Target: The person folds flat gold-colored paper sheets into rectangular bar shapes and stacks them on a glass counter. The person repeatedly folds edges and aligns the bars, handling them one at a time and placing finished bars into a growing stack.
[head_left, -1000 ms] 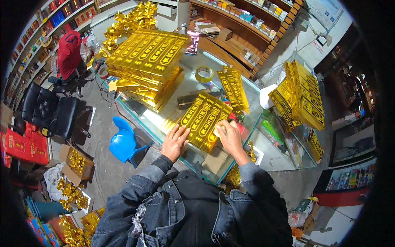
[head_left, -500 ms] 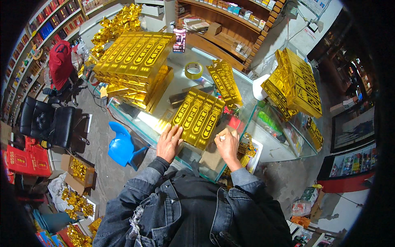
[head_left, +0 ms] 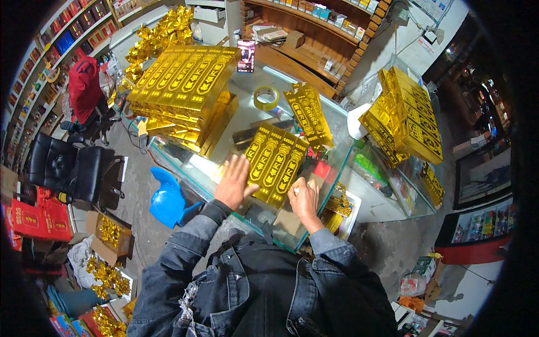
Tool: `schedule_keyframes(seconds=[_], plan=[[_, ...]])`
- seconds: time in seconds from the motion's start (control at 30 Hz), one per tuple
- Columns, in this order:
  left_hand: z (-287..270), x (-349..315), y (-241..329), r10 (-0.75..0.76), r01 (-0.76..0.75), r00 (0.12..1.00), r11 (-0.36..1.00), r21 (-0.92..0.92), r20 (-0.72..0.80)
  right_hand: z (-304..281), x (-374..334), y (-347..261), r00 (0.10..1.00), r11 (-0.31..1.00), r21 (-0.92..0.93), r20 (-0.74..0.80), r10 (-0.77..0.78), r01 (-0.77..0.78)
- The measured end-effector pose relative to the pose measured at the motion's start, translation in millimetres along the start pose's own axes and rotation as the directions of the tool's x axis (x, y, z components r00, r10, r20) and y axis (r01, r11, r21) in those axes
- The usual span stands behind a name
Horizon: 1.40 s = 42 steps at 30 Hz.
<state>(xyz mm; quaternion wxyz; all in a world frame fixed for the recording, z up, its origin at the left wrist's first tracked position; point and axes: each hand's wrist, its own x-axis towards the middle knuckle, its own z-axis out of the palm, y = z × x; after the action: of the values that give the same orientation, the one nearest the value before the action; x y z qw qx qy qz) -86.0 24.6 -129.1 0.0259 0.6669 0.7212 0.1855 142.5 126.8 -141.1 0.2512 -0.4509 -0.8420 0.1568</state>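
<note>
A block of gold printed boxes (head_left: 276, 163), set side by side, lies on the glass counter (head_left: 222, 135) in front of me. My left hand (head_left: 233, 184) is open along the block's left side, its fingers stretched away from me and its thumb near the close corner. At the block's near right corner, my right hand (head_left: 306, 203) is closed in a pinch. A small whitish bit shows at its fingertips, too small to name. Beyond the block lie a flat gold printed sheet (head_left: 309, 117) and a roll of clear yellowish tape (head_left: 266, 107).
A tall stack of gold box blocks (head_left: 179, 73) stands at the counter's far left. More gold blocks (head_left: 415, 118) rest on the right-hand counter. A phone (head_left: 245, 56) stands upright at the back. A blue plastic chair (head_left: 168, 199) and a black armchair (head_left: 70, 168) are on the left.
My left hand has slid forward along the block's left side, its fingers straighter. My right hand has come slightly left and closer to the block's near corner.
</note>
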Motion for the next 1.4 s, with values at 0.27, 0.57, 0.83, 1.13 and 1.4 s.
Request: schedule_keyframes(seconds=[0.27,0.57,0.83,1.13,1.4], plan=[[27.8,-6.6,95.4,0.263,-0.229,0.963,0.922,-0.313,0.068,-1.7,2.3,0.1,1.000,0.999,0.034,0.018,0.020,-0.021],[19.0,13.7,-2.8,-0.432,0.413,0.902,0.879,-0.236,-0.028,3.7,-3.1,4.8,0.998,0.997,0.073,-0.059,-0.037,0.041],[-20.3,-13.1,-23.1,-0.287,0.543,0.749,-0.251,-0.801,0.597,-29.2,0.8,-7.4,0.967,0.776,0.580,0.197,0.164,-0.250],[-24.1,-23.7,21.8,0.138,0.439,0.877,-0.619,-0.651,0.461,-184.4,33.3,-64.7,0.935,0.908,0.224,-0.112,-0.337,0.354],[-39.4,-34.1,61.2,0.115,0.318,0.932,-0.715,-0.623,0.343,-257.6,26.7,-87.3,0.894,0.866,-0.278,-0.052,-0.446,0.416]])
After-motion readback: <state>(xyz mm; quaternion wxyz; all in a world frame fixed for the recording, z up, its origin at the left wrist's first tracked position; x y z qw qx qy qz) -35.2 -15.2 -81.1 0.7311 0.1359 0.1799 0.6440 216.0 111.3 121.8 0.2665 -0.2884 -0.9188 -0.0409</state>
